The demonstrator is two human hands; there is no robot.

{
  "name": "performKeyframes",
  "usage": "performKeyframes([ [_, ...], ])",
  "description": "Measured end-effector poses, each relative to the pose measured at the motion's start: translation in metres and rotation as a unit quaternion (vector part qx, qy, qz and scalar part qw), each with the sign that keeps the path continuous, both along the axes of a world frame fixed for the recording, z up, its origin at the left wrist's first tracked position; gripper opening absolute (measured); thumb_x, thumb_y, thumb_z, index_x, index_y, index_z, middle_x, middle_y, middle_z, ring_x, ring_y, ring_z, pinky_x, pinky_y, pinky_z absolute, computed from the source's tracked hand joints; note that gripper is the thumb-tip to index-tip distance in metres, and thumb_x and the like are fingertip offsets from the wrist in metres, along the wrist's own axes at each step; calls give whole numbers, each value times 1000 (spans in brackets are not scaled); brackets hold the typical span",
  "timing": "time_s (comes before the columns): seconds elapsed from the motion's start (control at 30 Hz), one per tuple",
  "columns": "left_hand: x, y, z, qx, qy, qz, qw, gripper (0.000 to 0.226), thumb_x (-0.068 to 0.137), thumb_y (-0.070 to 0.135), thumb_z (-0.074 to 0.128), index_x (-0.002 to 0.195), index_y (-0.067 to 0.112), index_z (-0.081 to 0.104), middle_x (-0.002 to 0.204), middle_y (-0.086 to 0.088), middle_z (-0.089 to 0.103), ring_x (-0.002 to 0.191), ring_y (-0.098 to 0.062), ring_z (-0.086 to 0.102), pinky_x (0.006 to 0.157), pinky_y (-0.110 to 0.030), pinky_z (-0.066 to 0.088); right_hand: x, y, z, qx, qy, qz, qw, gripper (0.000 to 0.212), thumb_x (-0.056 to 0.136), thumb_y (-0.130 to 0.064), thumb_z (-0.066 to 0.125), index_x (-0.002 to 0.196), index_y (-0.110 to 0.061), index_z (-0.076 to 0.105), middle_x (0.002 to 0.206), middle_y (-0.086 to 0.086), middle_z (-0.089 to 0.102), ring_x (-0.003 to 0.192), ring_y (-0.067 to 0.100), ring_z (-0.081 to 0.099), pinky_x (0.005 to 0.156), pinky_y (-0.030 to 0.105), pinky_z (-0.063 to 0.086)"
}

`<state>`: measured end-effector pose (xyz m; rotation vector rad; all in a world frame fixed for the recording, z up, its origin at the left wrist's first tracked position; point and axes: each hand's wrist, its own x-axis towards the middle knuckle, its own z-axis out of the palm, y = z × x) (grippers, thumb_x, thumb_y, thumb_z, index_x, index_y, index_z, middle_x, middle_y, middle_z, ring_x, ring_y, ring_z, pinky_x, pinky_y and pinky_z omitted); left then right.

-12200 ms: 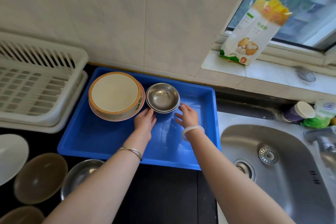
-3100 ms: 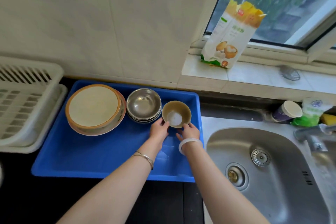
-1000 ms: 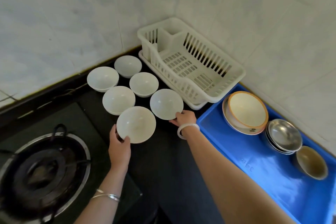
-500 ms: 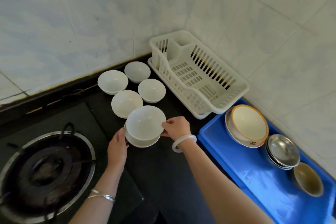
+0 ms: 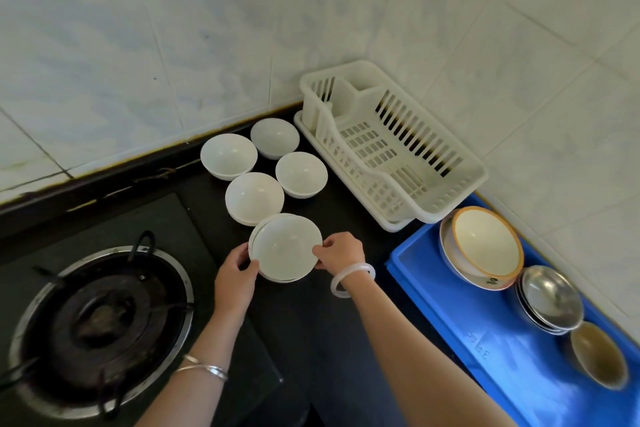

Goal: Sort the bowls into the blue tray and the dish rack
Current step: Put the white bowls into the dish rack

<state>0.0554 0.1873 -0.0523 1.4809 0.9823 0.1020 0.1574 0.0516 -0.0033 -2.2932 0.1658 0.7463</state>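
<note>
Two white bowls sit nested as one stack (image 5: 285,246) on the black counter. My left hand (image 5: 235,279) grips the stack's left rim and my right hand (image 5: 339,251) pinches its right rim. Several more white bowls stand behind it, the nearest (image 5: 254,198) just beyond the stack. The white dish rack (image 5: 391,146) holds nothing, in the corner. In the blue tray (image 5: 485,333) at right lie an orange-rimmed bowl on a plate (image 5: 485,246), stacked steel bowls (image 5: 550,298) and a small brown bowl (image 5: 597,354).
A gas burner (image 5: 97,322) sits at the lower left beside my left forearm. Tiled walls close the corner behind the rack and the bowls. Black counter (image 5: 311,322) runs between the burner and the tray.
The white bowl held in my right hand has come down into the one under my left hand. Both hands now hold the nested pair.
</note>
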Motion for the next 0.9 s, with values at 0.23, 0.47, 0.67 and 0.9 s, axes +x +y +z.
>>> performKeyframes([
  [0.23, 1, 2, 3, -34, -7, 5, 999, 42, 90, 9, 53, 130, 20, 50, 131, -6, 55, 120, -24, 51, 99, -46, 46, 8, -7, -16, 20, 47, 0, 999, 20, 82, -20, 65, 100, -23, 56, 96, 4, 62, 84, 19, 64, 78, 35, 58],
  [0.47, -1, 2, 6, -113, -12, -6, 994, 51, 92, 12, 52, 139, 25, 39, 139, -8, 47, 124, -27, 48, 89, -38, 51, 2, -5, -31, 213, 216, -82, 949, 52, 87, -10, 54, 136, -25, 46, 101, 4, 64, 87, 24, 68, 70, 36, 60],
  [0.67, 7, 6, 18, -119, -23, -15, 993, 50, 90, 10, 54, 137, 26, 43, 133, -7, 53, 118, -25, 54, 78, -31, 54, 7, -12, -34, 255, 187, -86, 945, 45, 87, -8, 55, 130, -20, 54, 106, 7, 68, 90, 24, 70, 75, 37, 60],
  [0.9, 78, 9, 67, -95, -74, -59, 991, 43, 88, 13, 58, 129, 24, 50, 106, 8, 61, 101, -14, 61, 65, -21, 54, 62, -29, 13, 323, 87, -109, 936, 34, 86, -9, 58, 119, -19, 61, 101, 5, 70, 86, 21, 72, 72, 34, 60],
])
